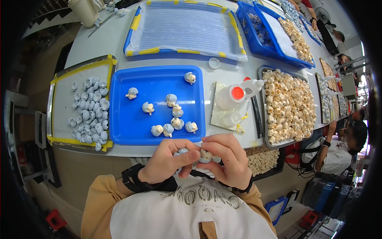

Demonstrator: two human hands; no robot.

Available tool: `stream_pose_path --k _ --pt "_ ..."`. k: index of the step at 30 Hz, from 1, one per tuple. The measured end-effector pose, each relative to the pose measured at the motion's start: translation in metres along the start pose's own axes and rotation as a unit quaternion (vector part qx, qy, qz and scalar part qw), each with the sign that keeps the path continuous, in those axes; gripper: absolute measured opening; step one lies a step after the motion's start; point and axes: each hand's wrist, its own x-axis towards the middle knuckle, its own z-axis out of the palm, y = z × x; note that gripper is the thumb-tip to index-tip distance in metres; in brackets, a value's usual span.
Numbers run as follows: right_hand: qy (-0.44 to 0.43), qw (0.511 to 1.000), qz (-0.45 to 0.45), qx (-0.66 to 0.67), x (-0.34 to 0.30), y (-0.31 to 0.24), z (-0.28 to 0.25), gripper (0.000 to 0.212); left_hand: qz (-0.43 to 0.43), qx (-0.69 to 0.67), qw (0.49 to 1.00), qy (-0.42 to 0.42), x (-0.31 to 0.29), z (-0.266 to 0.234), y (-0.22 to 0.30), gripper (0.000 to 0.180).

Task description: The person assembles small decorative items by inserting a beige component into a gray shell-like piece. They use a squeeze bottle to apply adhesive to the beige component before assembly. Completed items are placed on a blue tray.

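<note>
My left hand [169,160] is closed around a pale blue hair piece [182,151], much of it hidden by the fingers. Between the fingertips of my right hand [229,160] is a small cream doll head [205,155] with blue along its lower side; my left thumb reaches close to it. Just beyond my hands lies a blue tray [131,115] with several blue-haired doll heads [168,129] scattered in it. Both hands are held over the apron, at the table's near edge.
Left is a yellow-taped tray [61,107] of blue hair pieces [89,109]. To the right stand glue bottles [230,96], black sticks [256,115] and a metal tray [263,73] of cream heads [288,105]. A lined tray [185,30] lies behind. Another person [338,147] sits far right.
</note>
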Motion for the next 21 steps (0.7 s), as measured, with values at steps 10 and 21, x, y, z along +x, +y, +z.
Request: stream_pose_path --k 10,21 --pt "-0.014 0.998 -0.052 0.012 -0.004 0.008 -0.007 0.05 -0.033 0.032 0.995 -0.091 0.004 -0.004 -0.005 0.029" --pt "0.189 0.957 0.182 -0.124 -0.026 0.022 -0.062 0.037 0.1 -0.219 0.964 0.109 0.006 -0.01 -0.002 0.044"
